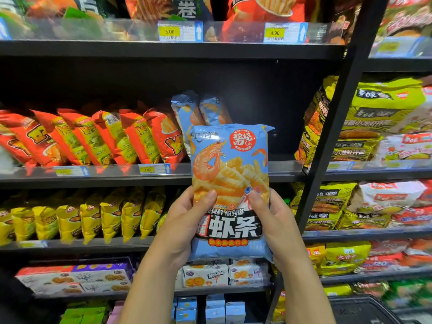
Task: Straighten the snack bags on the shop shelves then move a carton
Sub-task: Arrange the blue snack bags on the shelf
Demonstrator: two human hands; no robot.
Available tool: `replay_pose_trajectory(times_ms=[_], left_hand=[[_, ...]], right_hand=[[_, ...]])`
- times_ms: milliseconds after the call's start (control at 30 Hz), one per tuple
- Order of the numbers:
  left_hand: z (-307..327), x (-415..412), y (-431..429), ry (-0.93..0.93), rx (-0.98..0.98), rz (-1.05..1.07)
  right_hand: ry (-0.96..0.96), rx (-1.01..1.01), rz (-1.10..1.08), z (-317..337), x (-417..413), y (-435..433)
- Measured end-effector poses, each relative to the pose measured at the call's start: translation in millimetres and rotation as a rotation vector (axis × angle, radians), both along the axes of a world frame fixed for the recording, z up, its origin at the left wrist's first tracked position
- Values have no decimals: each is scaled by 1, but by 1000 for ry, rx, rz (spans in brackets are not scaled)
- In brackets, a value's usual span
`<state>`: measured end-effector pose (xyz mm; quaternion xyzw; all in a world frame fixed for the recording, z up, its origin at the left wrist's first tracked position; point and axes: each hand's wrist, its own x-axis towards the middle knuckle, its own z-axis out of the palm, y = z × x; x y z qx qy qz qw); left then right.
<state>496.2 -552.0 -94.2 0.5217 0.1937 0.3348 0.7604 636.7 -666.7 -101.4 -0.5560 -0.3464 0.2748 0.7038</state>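
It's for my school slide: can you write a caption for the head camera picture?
Left hand and right hand hold a blue snack bag before the shelves.

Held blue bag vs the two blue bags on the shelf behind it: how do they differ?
The held blue bag is off the shelf, gripped by the left hand and right hand; the shelf blue bags stand on the middle shelf. The held blue bag faces the camera squarely; the shelf blue bags sit angled and partly hidden. Shared: light blue packaging.
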Motion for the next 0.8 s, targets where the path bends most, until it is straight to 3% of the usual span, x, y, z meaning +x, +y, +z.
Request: replay_pose_trajectory(times_ms=[433,667,800], left_hand=[[-5,1,14,26,283,349],[-6,3,12,49,384,164],[-7,9,16,90,445,70]], right_hand=[[-367,-142,-273,-6,-28,16],[-303,-84,-159,6,-45,22],[-253,-153,-245,2,-42,21]])
